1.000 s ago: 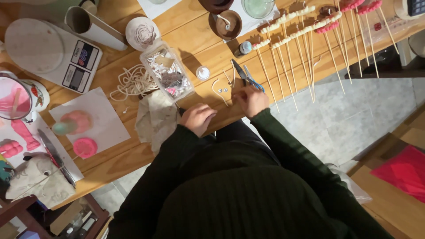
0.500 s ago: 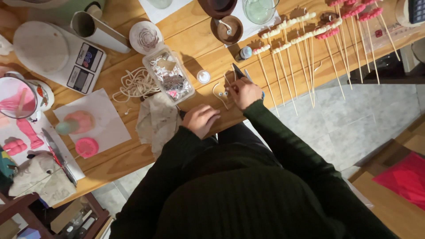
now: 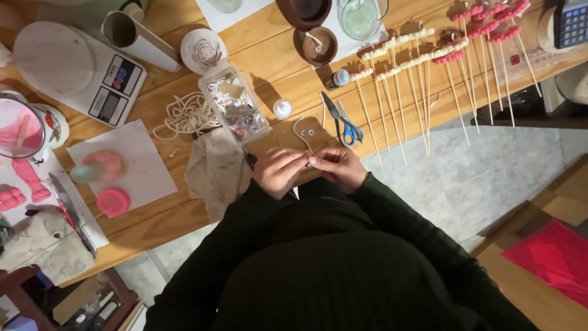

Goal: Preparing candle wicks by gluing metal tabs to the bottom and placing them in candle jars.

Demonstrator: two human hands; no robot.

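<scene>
Hands meet at the near edge of the wooden table (image 3: 288,92), fingertips pressed together on something tiny between them; left hand (image 3: 278,171) and right hand (image 3: 338,168) touch at about the midline, close to the body, likely so the small piece can be worked with both sets of fingers. What is pinched is too small to name, possibly a wick like the pale wick pieces with round metal tabs (image 3: 304,132) lying just beyond the hands. Blue-handled scissors (image 3: 344,122) lie flat to the right of those, blades pointing away, within easy reach. Clear plastic box (image 3: 237,104) of small bits sits open just left of the hands, with a coil of pale cord (image 3: 187,115) beside it and crumpled cloth (image 3: 214,167) touching the left wrist area. Skewers (image 3: 422,79) with white and pink lumps overhang the table edge, apart from one another. Scale (image 3: 76,70) far left. Dark sleeves and torso hide the table edge below the hands; the palms cannot be seen.
</scene>
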